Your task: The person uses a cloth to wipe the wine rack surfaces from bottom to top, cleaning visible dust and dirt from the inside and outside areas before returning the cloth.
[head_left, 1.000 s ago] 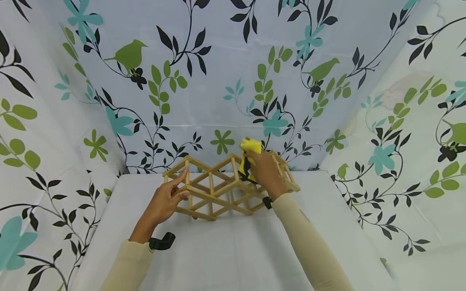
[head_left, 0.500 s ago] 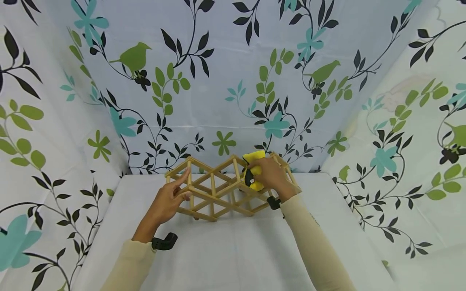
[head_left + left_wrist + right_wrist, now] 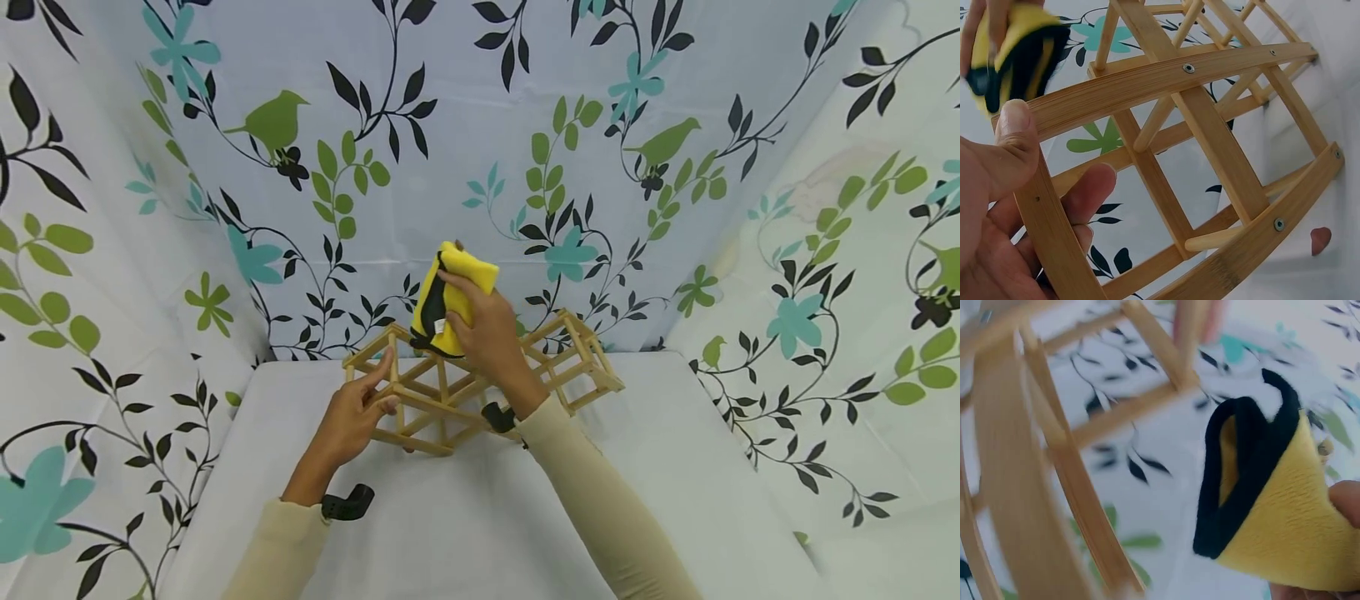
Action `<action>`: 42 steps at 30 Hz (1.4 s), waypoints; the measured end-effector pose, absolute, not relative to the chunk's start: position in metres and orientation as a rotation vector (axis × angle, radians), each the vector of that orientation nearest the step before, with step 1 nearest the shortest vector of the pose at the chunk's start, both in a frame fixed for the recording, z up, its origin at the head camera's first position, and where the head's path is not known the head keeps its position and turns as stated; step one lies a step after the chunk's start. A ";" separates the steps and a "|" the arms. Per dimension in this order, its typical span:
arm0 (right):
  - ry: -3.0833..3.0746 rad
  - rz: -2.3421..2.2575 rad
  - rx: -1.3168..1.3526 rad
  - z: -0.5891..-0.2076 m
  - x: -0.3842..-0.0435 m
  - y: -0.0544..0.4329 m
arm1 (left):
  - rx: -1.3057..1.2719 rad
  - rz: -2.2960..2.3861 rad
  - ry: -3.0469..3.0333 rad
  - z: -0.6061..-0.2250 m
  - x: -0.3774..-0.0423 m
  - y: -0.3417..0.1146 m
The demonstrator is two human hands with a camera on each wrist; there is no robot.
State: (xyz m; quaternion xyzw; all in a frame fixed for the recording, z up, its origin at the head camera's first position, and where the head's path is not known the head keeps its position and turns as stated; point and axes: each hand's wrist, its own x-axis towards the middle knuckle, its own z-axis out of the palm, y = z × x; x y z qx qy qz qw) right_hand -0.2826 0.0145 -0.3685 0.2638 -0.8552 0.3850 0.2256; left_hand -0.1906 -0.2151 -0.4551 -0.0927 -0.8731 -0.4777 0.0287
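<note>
A wooden lattice rack [image 3: 581, 367] of slats and round dowels, joined by metal rivets, stands on the white table. My left hand [image 3: 348, 417] grips its left end; in the left wrist view the thumb [image 3: 1015, 119] lies on the end slat and the fingers wrap behind it. My right hand [image 3: 487, 329] holds a folded yellow cloth [image 3: 468, 271] with black edging, raised above the rack's left-middle part. The right wrist view shows the cloth [image 3: 1291, 512] folded over, its black border toward the rack's slats [image 3: 1079, 487]. Part of the rack is hidden behind my right hand and wrist.
The white-covered table [image 3: 450, 533] spreads in front of the rack. Behind it rises a patterned fabric backdrop [image 3: 450, 192] with leaves and birds, and similar fabric stands at both sides. Each wrist wears a black strap [image 3: 348, 503].
My right hand has lifted the yellow cloth from the rack's right-middle part and swung it up and left. My left hand keeps its grip on the left end, and the rack stays in place.
</note>
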 end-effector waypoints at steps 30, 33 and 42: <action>-2.594 0.758 0.568 -0.401 -0.305 -0.002 | -0.302 -1.479 -2.696 -0.454 -0.193 -0.214; -2.434 0.735 0.448 -0.402 -0.303 0.001 | -0.287 -1.473 -2.696 -0.454 -0.191 -0.215; -2.837 0.633 0.593 -0.410 -0.294 -0.006 | -0.287 -1.470 -2.711 -0.457 -0.191 -0.213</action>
